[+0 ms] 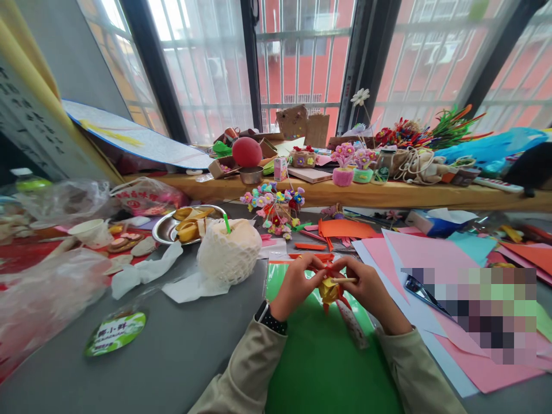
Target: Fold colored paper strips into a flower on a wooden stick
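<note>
My left hand [297, 282] pinches the red top part of a small yellow and red craft piece [329, 291] that looks like folded paper. Closed from the other side, my right hand [360, 286] grips the same piece, and a short pale stick [345, 280] lies at its fingertips. Red strips hang below the yellow part. Both hands are above a green sheet [323, 362] in a clear cover. Under the craft piece, a narrow clear strip with red specks [352, 325] lies on the sheet. The fingertips partly hide the red top.
Left of the sheet stands a netted coconut [228, 251] with a green straw, beside a metal plate [159, 230] of bananas. Coloured paper [431, 259] and a phone [425, 293] lie to the right. Orange paper scraps [345, 229] and a bunch of craft flowers [276, 210] sit ahead.
</note>
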`<state>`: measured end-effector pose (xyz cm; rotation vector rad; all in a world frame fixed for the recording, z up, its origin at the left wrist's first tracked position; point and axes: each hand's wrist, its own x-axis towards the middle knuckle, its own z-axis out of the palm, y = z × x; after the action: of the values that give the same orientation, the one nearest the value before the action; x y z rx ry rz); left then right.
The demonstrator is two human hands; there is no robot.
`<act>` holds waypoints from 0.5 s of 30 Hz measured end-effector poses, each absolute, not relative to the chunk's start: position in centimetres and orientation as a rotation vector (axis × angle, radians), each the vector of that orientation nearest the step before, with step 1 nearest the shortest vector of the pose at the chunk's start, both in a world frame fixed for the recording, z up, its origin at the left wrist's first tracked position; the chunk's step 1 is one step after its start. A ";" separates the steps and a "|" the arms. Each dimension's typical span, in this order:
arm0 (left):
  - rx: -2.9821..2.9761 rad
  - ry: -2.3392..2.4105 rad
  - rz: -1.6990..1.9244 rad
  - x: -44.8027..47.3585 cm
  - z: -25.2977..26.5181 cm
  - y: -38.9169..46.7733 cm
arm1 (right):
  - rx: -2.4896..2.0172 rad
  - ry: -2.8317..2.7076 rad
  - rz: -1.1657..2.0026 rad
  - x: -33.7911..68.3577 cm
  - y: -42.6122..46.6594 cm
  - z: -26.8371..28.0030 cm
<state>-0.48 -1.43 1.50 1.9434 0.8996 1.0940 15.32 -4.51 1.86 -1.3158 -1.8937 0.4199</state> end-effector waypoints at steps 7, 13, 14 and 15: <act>1.455 0.661 0.865 -0.1 0.9 -0.9 | -1.370 -1.648 0.283 15.4 -4.5 1.8; 1.332 0.675 0.852 0.0 1.3 -1.3 | -1.352 -1.650 0.343 15.4 -4.6 2.0; 1.338 0.694 0.864 -0.1 1.3 -1.3 | -1.359 -1.670 0.348 15.5 -4.5 2.0; 1.350 0.707 0.873 -0.1 1.3 -1.3 | -1.365 -1.691 0.354 15.5 -4.5 2.0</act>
<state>-0.10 -1.25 1.34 1.3500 0.7069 0.8735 15.53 -4.50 1.96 -1.3653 -1.6909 0.3536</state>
